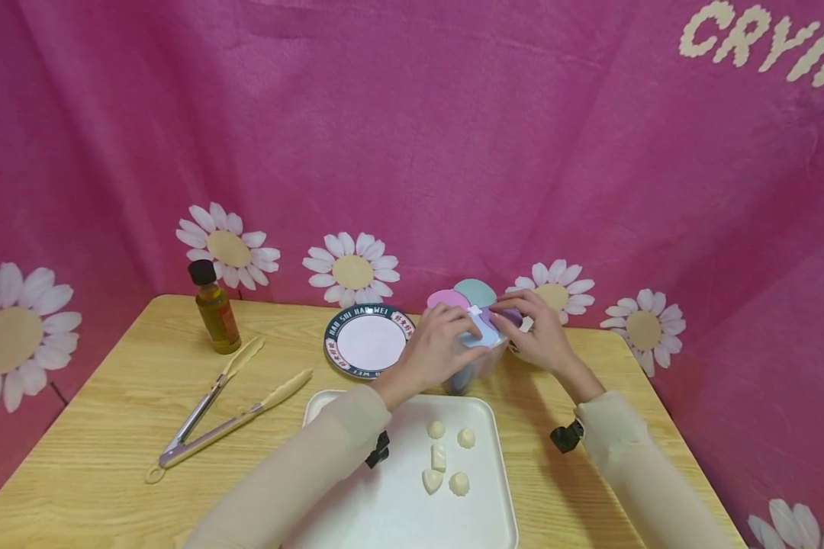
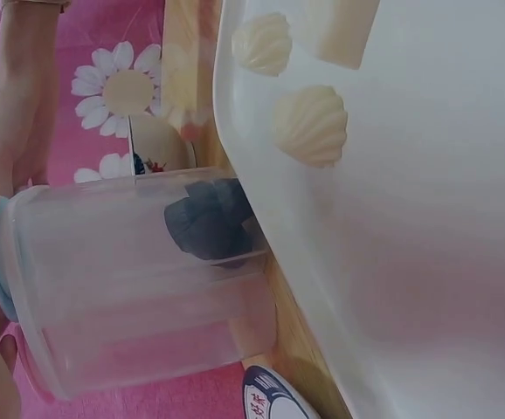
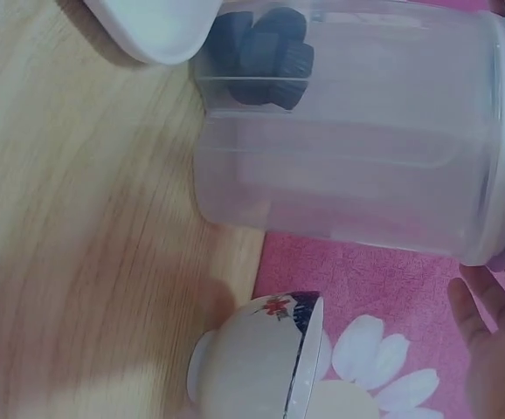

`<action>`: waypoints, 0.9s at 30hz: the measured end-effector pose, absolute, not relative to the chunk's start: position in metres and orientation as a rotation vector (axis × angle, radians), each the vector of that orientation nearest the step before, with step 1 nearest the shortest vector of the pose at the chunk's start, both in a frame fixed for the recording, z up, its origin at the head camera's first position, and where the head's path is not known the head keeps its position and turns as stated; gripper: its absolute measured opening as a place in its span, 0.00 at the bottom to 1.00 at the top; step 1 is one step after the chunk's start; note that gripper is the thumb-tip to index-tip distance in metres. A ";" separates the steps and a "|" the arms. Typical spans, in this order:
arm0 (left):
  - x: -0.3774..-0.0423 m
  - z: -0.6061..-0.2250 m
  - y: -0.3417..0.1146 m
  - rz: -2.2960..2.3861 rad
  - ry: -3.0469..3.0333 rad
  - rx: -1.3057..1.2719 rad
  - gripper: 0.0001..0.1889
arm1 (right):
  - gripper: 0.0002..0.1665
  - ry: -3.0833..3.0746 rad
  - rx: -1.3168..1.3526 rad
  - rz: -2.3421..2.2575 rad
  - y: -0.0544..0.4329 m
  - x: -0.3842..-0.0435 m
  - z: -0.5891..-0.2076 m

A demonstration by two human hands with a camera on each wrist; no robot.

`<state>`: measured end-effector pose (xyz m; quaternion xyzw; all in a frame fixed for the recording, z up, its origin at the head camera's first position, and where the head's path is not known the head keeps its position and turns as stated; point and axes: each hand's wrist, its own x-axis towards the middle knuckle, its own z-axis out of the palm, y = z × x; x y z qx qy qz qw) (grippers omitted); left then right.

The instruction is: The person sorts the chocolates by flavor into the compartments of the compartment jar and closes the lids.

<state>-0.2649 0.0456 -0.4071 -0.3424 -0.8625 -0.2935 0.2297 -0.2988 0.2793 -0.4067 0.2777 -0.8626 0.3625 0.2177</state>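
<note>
A clear plastic canister (image 2: 139,288) with inner dividers stands just behind the white tray. Its lid (image 1: 477,293) carries pink, green, purple and blue petal-shaped flaps. Several dark, ridged pieces (image 3: 266,57) lie at the bottom of one compartment, while the others look empty. My left hand (image 1: 441,343) grips the lid from the left, its thumb by the blue flap. From the right, my right hand (image 1: 541,334) holds the lid's edge at the purple flap. Parts of both hands are cut off in the wrist views.
Several cream-coloured shaped pieces (image 1: 438,457) lie on the white tray (image 1: 384,503). Left of the canister is a blue-rimmed plate (image 1: 371,343); a patterned bowl (image 3: 252,358) stands to its right. Tongs (image 1: 206,427) and a black-capped bottle (image 1: 217,316) are at the left.
</note>
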 end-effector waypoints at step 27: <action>-0.285 -0.408 0.007 -0.969 -2.383 -0.945 0.06 | 0.15 -2.243 0.791 0.858 0.282 -0.261 -0.421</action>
